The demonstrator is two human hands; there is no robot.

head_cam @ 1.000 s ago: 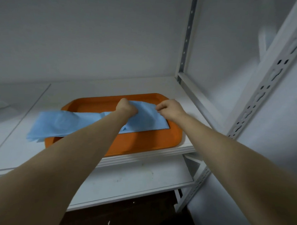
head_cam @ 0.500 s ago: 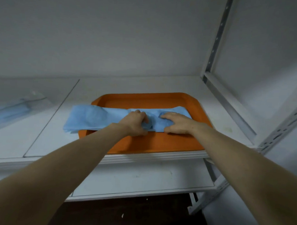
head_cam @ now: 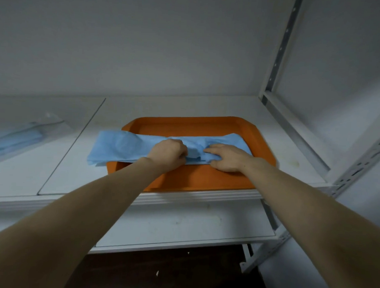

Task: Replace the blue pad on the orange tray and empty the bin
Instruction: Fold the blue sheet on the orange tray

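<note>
An orange tray lies on the white shelf. A folded blue pad stretches across it as a long strip, its left end hanging past the tray's left rim onto the shelf. My left hand grips the pad near its middle with curled fingers. My right hand lies on the pad's right part, fingers spread fairly flat and pressing it down. No bin is in view.
A clear packet with blue pads lies at the far left of the shelf. A white perforated metal upright stands at the right. A lower shelf sits below, with dark floor underneath.
Both hands came down from holding the pad above the tray onto the tray surface. The pad now lies flatter across the tray, and the view shifted left.
</note>
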